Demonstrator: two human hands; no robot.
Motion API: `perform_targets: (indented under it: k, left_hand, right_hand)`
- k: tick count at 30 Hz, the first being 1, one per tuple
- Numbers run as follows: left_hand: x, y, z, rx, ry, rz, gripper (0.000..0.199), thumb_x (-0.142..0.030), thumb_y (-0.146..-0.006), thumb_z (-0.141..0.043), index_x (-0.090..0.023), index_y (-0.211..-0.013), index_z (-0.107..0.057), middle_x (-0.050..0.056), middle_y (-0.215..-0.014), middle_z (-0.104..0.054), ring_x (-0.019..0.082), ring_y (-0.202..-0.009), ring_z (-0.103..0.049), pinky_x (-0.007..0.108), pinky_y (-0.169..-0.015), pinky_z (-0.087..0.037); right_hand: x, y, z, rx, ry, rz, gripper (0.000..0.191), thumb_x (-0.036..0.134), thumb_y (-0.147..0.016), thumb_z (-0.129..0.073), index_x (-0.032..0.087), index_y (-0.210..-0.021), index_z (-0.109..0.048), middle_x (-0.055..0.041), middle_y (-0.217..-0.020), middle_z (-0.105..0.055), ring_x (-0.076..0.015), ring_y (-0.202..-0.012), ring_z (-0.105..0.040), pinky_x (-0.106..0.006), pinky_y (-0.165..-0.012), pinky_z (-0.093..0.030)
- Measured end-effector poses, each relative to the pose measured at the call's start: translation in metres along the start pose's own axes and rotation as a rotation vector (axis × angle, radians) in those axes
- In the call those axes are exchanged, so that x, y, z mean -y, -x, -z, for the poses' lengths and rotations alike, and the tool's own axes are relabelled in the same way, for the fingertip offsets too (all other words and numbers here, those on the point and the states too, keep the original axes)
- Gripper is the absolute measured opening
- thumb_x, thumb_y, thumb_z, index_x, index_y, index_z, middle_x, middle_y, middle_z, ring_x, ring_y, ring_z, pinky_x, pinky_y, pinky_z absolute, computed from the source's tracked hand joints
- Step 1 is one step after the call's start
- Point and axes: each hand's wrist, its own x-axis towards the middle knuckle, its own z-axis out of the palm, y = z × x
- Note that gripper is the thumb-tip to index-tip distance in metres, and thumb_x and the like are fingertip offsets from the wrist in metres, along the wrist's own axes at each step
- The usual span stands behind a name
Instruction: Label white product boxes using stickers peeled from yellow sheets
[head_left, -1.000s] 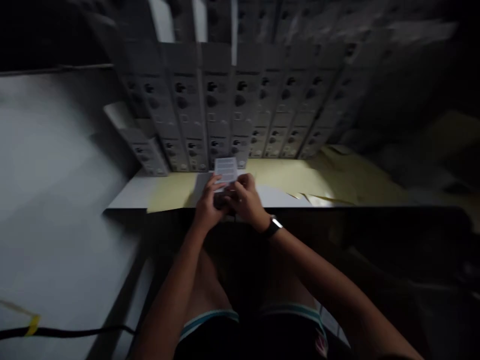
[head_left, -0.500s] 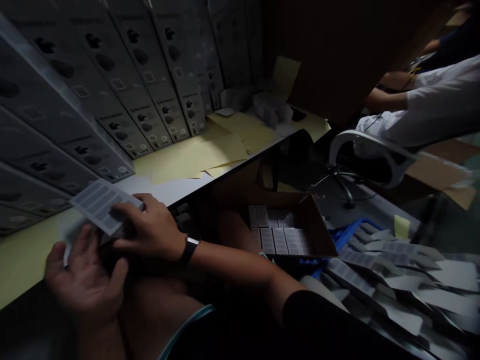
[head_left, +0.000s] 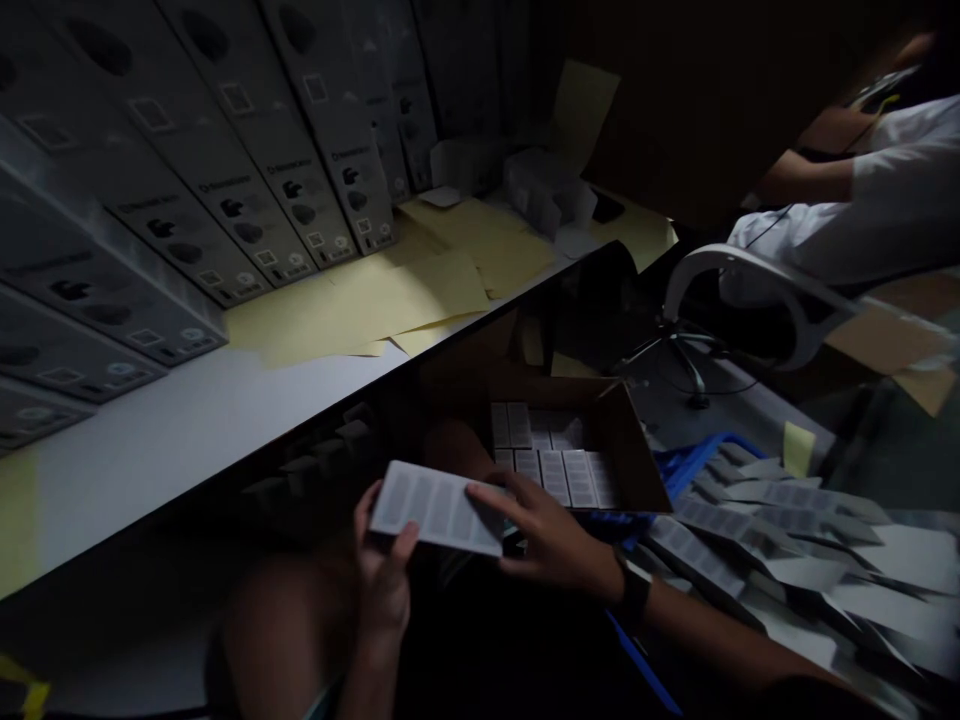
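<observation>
Small white carton (head_left: 435, 510) was up in front of the person's lap, off the bench, printed face with grey panels turned up, tilted slightly down to the right; left hand (head_left: 386, 575) gripped its left end, thumb on the face, fingers curled behind; right hand (head_left: 551, 535), wearing a dark wristband (head_left: 636, 585), held the right end, index finger laid across the face, thumb by the lower corner; how tightly, could not tell.

White bench (head_left: 217, 400) ran diagonally past the hands, near edge dark; yellow sheets (head_left: 420, 290) lay overlapped on it, some bent at the edges, another patch at far left; tall printed boxes (head_left: 292, 200) stood packed in a row along the back; translucent packaging (head_left: 544, 190) sat near the bench's far end, beside an upright yellow sheet (head_left: 589, 115); contents unclear.

Below the bench, just beyond the right hand, an open cardboard box (head_left: 634, 450) held rows of small cartons (head_left: 555, 478); blue crate (head_left: 705, 465) next to it, pale folded card pieces (head_left: 825, 590) heaped at its right, yellow slip (head_left: 799, 450) near the heap; room dim, grey floor; white-framed chair (head_left: 682, 270) at upper right, co-worker in a white sleeve (head_left: 907, 150) seated beyond, forearm reaching left; brown cardboard (head_left: 892, 330) near the chair.
</observation>
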Motion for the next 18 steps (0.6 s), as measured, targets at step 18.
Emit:
perform_targets:
  k: [18]
  left_hand:
    - [0.104, -0.063, 0.051, -0.070, -0.367, 0.078, 0.062, -0.051, -0.070, -0.069, -0.023, -0.122, -0.049, 0.011, -0.141, -0.049, 0.031, -0.141, -0.042, 0.048, -0.122, -0.031]
  right_hand:
    - [-0.279, 0.049, -0.012, -0.066, 0.168, -1.319, 0.088, 0.037, -0.084, -0.066, 0.001, -0.153, -0.024, -0.0286, -0.131, -0.052, -0.0366, -0.115, -0.059, -0.038, -0.091, -0.045]
